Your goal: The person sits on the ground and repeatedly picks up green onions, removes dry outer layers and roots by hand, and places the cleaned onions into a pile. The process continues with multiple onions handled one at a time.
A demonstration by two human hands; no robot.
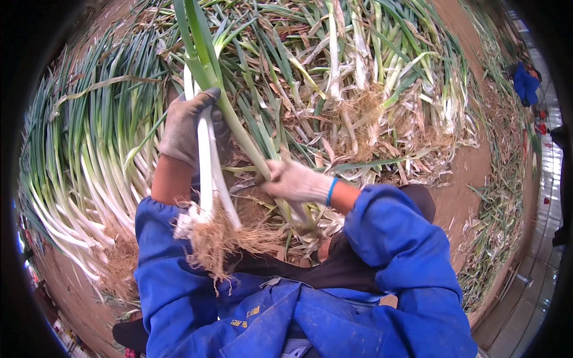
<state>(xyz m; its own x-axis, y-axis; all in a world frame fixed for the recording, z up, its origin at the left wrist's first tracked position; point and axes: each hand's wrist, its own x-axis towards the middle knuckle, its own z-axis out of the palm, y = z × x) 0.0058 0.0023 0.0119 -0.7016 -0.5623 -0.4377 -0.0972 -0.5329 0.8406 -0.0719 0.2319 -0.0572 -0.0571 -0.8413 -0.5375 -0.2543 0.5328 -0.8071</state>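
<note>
My left hand point(190, 123), in a dirty knit work glove with dark fingertips, grips several green onions point(205, 156). Their white stalks hang down, and tangled brown roots point(219, 237) dangle over my lap. Green leaves point(201, 40) rise above the glove. My right hand point(297, 181), in a pale knit glove with a blue cuff edge, is slightly blurred. It is closed around the lower part of a thick pale-green stalk point(244, 129) that slants down from beside my left hand. The lower end of that stalk is hidden by the right hand.
Stripped green onions point(94, 156) lie in a dense row at left, roots towards me. Ahead and right spreads a heap of untrimmed onions point(358, 67) with dry husks. Leaf scraps point(497, 232) line the brown ground point(470, 174) at right. Something blue point(525, 85) is at far right.
</note>
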